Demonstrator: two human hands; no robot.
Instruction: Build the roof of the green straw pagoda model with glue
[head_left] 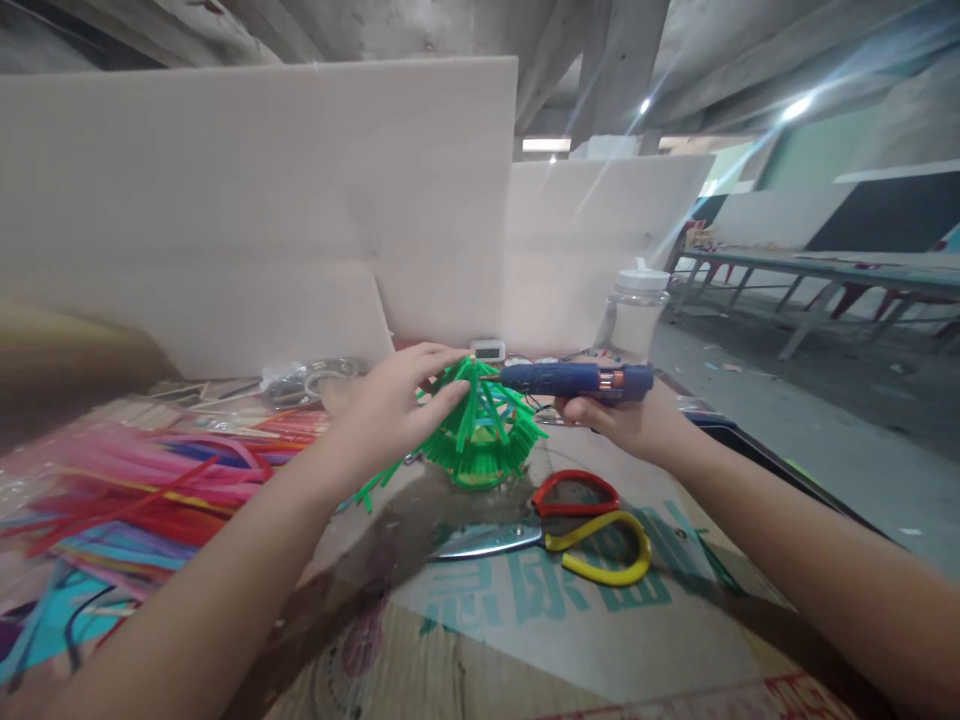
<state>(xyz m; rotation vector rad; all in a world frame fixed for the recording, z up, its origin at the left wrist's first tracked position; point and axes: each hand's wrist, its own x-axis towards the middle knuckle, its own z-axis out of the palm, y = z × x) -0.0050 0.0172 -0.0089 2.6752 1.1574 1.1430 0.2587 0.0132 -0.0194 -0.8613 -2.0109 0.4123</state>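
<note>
A green craft structure (pixel 480 440), cone-shaped at the top with a fringed round base, stands on the table. My left hand (pixel 401 400) holds it near its peak, thumb and fingers around its left side. My right hand (pixel 622 420) grips a blue glue gun (pixel 562 380), whose tip points left at the upper part of the green structure. Just in front of the structure lie scissors (pixel 585 540) with one red and one yellow handle, blades toward the left.
Colourful fuzzy strips (pixel 165 480) are heaped at the left. A clear bottle (pixel 634 315) with a white lid stands behind my right hand. White boards (pixel 262 200) rise behind the table. A small white digital device (pixel 488 350) sits behind the structure.
</note>
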